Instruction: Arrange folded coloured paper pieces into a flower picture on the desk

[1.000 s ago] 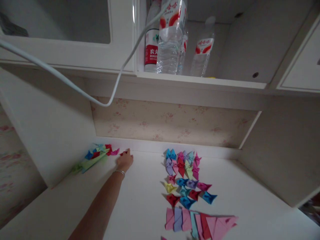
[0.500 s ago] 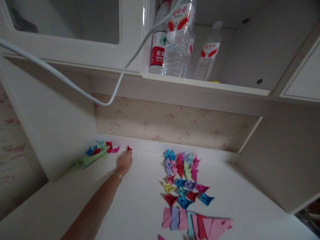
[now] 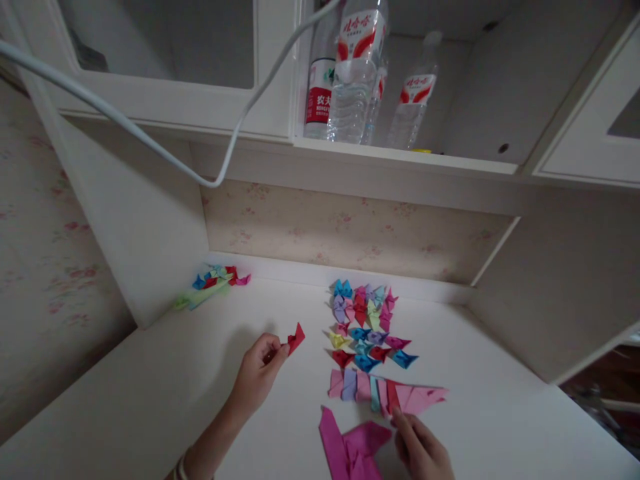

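Note:
My left hand [image 3: 256,377] pinches a small red folded paper piece [image 3: 295,338] and holds it just above the white desk [image 3: 150,393]. My right hand [image 3: 420,448] rests low at the front, its fingertips touching the row of flat folded papers [image 3: 385,397], beside a magenta folded sheet [image 3: 350,447]. Several small folded paper pieces in many colours [image 3: 365,323] lie in rows behind that row. A second small heap of folded pieces [image 3: 215,283] sits in the back left corner.
A white cupboard side panel [image 3: 145,220] closes the desk on the left, another on the right. Above, a shelf holds water bottles [image 3: 353,73], and a white cable [image 3: 150,143] hangs across. Floral wallpaper [image 3: 350,230] backs the desk.
My left hand drew back from the far left heap toward me, carrying the red piece. My right hand and the magenta sheet came into view at the front.

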### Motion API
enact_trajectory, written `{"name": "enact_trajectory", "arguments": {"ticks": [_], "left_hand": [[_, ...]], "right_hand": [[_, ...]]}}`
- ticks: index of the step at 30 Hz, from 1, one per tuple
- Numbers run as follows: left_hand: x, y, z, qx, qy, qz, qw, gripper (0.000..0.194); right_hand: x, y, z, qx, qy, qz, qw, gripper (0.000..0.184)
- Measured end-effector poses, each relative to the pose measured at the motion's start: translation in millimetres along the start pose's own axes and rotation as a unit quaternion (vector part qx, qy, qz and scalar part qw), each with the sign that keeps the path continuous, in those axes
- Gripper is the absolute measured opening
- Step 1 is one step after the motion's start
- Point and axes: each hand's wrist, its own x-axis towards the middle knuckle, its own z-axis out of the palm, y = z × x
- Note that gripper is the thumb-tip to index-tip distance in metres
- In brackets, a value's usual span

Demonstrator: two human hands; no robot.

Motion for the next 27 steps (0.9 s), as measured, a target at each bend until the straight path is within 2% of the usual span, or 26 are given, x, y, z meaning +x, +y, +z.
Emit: {"name": "enact_trajectory", "arguments": {"ticks": [3, 5, 8, 12, 16, 20, 23, 25, 27], "left_hand": [[-28.0, 6.0, 7.9, -0.108, -0.067, -0.055, 0.99, 0.021], [-35.9, 1.7, 13.8, -0.132, -0.09, -0.071, 0.985, 0.019], [-39.6, -10.8, 20.8, -0.13, -0.106, -0.078, 0.983, 0.016], [-42.3, -17.2, 21.8, -0.167, -0.144, -0.087, 0.972, 0.012], [-41.7, -11.1, 16.2, -0.179, -0.139, -0.094, 0.969, 0.012], [-36.6, -12.3, 15.4, -0.166, -0.115, -0.101, 0.974, 0.015], [-33.8, -16.6, 19.4, -0.15, -0.093, -0.116, 0.977, 0.031], [-33.6, -17.0, 22.1, -0.135, -0.1, -0.131, 0.977, 0.04], [-34.4, -15.0, 23.4, -0.107, -0.121, -0.139, 0.977, 0.04]], "right_hand": [[-0.4, -12.1, 18.1, 0.121, -0.005, 0.007, 0.993, 0.041], [-3.4, -24.1, 35.1, 0.176, -0.045, -0.006, 0.983, 0.035], [-6.5, -39.7, 59.5, 0.165, -0.11, -0.025, 0.98, 0.04], [0.6, -43.7, 81.7, 0.119, -0.152, -0.029, 0.981, 0.052], [12.2, -34.3, 97.2, 0.067, -0.189, -0.058, 0.978, 0.042], [15.2, -22.0, 106.8, 0.067, -0.175, -0.108, 0.976, 0.04], [14.4, -13.7, 108.3, 0.096, -0.145, -0.086, 0.981, 0.041], [14.4, -9.9, 107.6, 0.112, -0.141, -0.075, 0.981, 0.04], [14.8, -7.6, 106.7, 0.123, -0.142, -0.072, 0.98, 0.039]]}}
